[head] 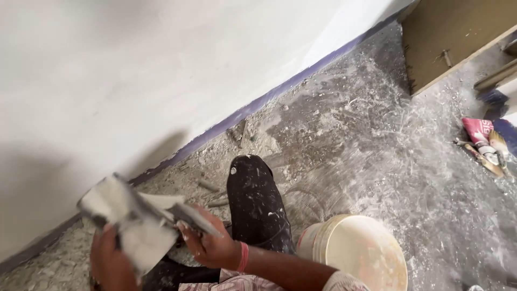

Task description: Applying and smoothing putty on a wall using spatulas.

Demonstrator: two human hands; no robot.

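Two putty blades meet near the wall.
I see my left hand (110, 264) gripping a plate (121, 221), my right hand (212, 245) gripping a knife (196, 218); blades touching.

An indoor room under renovation. A freshly plastered white wall (134, 70) fills ten o'clock. The bare concrete floor (377, 151) is strewn with plaster dust and rubble. A putty-smeared bucket (361, 253) sits at five o'clock; paintbrushes (493, 151) lie at three o'clock.
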